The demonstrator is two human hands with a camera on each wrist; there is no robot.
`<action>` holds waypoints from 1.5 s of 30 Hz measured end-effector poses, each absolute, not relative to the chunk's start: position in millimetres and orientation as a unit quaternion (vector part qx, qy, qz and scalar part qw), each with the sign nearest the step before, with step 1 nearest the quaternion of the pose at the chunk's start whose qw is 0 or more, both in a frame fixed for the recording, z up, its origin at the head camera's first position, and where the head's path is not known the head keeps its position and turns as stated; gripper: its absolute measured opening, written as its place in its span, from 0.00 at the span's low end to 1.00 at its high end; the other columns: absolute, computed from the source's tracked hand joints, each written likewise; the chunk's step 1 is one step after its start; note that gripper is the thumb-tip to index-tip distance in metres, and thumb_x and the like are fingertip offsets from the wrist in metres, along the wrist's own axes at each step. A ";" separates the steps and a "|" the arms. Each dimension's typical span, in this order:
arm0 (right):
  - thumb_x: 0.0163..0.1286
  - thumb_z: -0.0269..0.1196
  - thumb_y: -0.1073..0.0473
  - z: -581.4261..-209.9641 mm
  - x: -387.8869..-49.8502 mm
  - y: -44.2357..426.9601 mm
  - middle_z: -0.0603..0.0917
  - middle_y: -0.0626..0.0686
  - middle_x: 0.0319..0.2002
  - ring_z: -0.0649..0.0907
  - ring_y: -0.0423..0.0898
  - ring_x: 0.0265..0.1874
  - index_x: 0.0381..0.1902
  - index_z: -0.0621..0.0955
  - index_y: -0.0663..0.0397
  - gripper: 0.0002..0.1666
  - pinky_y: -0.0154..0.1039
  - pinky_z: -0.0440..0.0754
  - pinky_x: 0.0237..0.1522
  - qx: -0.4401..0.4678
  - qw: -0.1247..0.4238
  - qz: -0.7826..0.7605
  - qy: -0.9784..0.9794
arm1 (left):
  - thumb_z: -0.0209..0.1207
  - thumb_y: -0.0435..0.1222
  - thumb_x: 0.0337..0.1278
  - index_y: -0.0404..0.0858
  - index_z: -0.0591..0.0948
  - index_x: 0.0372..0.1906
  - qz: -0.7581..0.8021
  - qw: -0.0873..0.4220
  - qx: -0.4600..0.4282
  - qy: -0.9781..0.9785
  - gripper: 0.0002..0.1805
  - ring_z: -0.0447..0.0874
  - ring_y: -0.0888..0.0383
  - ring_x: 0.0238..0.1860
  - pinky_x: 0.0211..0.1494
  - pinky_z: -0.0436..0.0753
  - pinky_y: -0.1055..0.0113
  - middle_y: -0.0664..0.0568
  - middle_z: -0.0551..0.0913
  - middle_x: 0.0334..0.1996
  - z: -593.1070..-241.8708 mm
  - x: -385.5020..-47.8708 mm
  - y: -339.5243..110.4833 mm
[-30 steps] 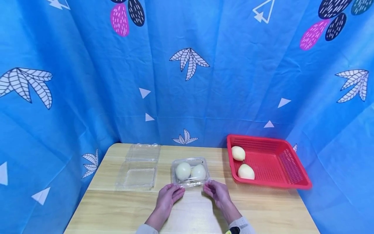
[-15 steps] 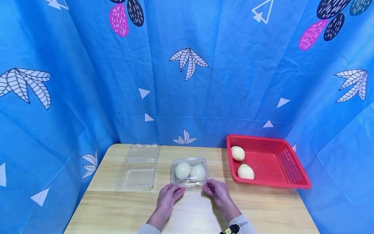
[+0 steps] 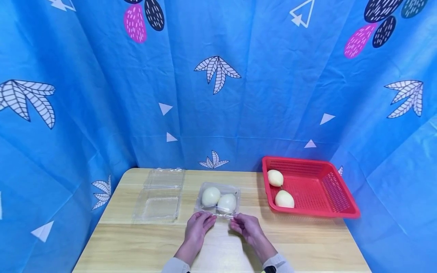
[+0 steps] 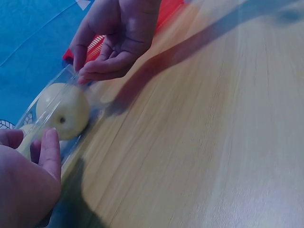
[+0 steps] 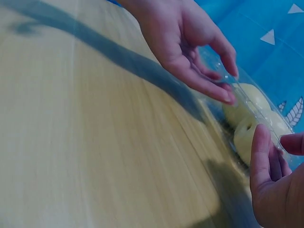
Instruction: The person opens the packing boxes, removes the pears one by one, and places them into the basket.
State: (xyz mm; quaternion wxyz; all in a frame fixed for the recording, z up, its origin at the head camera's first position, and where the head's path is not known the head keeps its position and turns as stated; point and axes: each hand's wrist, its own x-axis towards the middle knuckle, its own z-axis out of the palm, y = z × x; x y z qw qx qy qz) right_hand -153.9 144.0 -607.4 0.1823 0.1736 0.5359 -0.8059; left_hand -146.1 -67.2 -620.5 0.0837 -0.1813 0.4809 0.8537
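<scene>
A clear plastic box (image 3: 218,189) with pale round fruits (image 3: 210,196) inside stands in front of the person, its lid over them. At its near left corner the left hand (image 3: 197,231) pinches the rim between thumb and fingers. The right hand (image 3: 250,229) pinches the near right corner. In the left wrist view the left hand (image 4: 28,175) is at the box edge beside a fruit (image 4: 64,110). The right wrist view shows the right hand (image 5: 280,175) at the lid's edge, above a fruit (image 5: 244,137).
An open clear box (image 3: 160,203) lies on the wooden table (image 3: 136,246) at the left. At the right stands a red basket (image 3: 314,189) holding two pale pears (image 3: 285,199). A blue patterned curtain (image 3: 218,113) surrounds the table.
The near edge of the box has swung slightly, its right side coming nearer the person. The right hand has moved a little left with that corner. The whole view has shifted slightly.
</scene>
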 end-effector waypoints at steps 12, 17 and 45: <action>0.70 0.62 0.65 -608.9 -147.1 129.5 0.90 0.52 0.29 0.90 0.41 0.28 0.46 0.82 0.72 0.13 0.33 0.90 0.39 0.164 0.196 -0.806 0.534 | 0.62 0.31 0.68 0.31 0.67 0.56 0.853 0.087 -0.198 0.474 0.20 0.88 0.55 0.46 0.61 0.87 0.61 0.45 0.84 0.45 -620.9 -148.5 -56.0; 0.70 0.63 0.64 -609.3 -145.5 126.5 0.90 0.52 0.29 0.90 0.40 0.27 0.43 0.84 0.69 0.11 0.32 0.90 0.38 0.161 0.204 -0.809 0.528 | 0.62 0.31 0.67 0.32 0.69 0.54 0.852 0.085 -0.202 0.476 0.17 0.88 0.56 0.45 0.58 0.88 0.63 0.47 0.84 0.43 -619.8 -146.0 -53.5; 0.71 0.63 0.62 -608.8 -142.4 118.1 0.91 0.53 0.30 0.90 0.40 0.28 0.42 0.85 0.67 0.11 0.33 0.90 0.39 0.144 0.230 -0.806 0.526 | 0.64 0.34 0.65 0.29 0.71 0.58 0.843 0.102 -0.190 0.494 0.22 0.86 0.55 0.46 0.56 0.87 0.65 0.46 0.83 0.46 -621.9 -137.8 -42.6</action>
